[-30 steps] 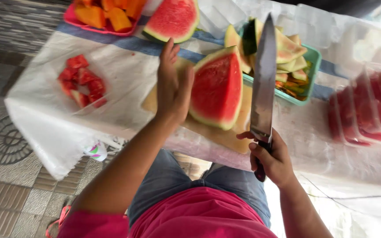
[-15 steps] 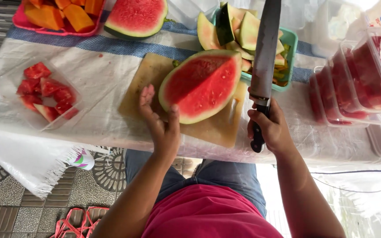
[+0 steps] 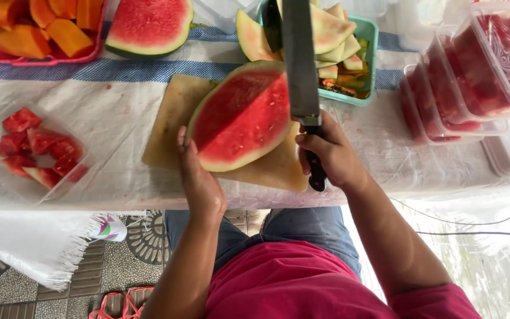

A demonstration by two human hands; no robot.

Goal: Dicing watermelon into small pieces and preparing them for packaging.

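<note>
While the left hand (image 3: 199,180) lies at the near edge of the watermelon wedge (image 3: 240,118), its fingers curled up against the green rind and touching it, the right hand (image 3: 332,155) is closed in a full grip round the dark handle of a long kitchen knife (image 3: 300,65), whose blade points away over the right side of the wedge; the wedge itself rests cut face up on the wooden cutting board (image 3: 169,127), which sits close to the table's near edge on a white cloth (image 3: 107,112); the rounded rind could rock under a cut, I judge, and the steadying fingers sit near the blade's likely path; wet juice may make the handle slip; to the left a clear tray of red watermelon cubes (image 3: 36,150) stands well apart; farther off a green tub of rinds (image 3: 368,35), a half watermelon (image 3: 149,23) and stacked clear boxes of cut melon (image 3: 473,77) crowd the far side, so a sliding board could knock them.
</note>
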